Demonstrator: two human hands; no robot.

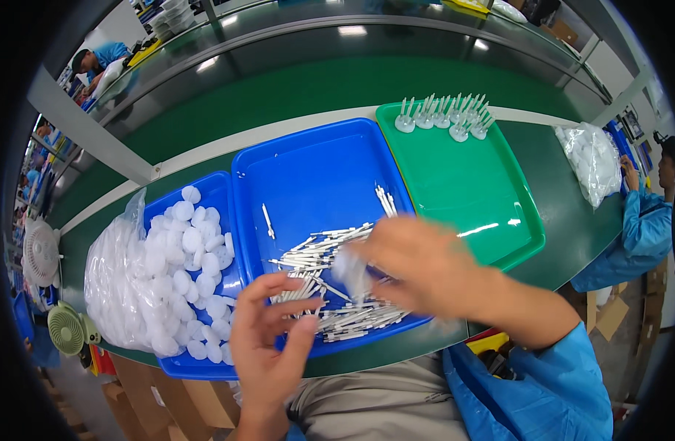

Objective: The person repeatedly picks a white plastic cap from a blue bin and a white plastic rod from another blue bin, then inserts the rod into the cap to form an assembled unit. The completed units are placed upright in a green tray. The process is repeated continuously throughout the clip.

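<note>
My right hand (418, 264) is blurred by motion over the front of the middle blue tray (315, 184). Its fingers are closed on a whitish, translucent piece (350, 273), probably one of the discs with sticks. At the tray's front left edge, my left hand (267, 334) has curled fingers, and a thin white stick (317, 312) shows between thumb and fingertips. Many thin white sticks (315, 253) lie heaped beneath both hands. In the left blue tray (223, 180) is a pile of round white discs (194, 239), partly inside a clear plastic bag (113, 283).
A green tray (477, 198) on the right carries several discs with upright sticks (444, 114) at its far end. Farther right lies a clear bag of white pieces (591, 158), near another person in blue (627, 235). Fans (71, 327) stand at the far left.
</note>
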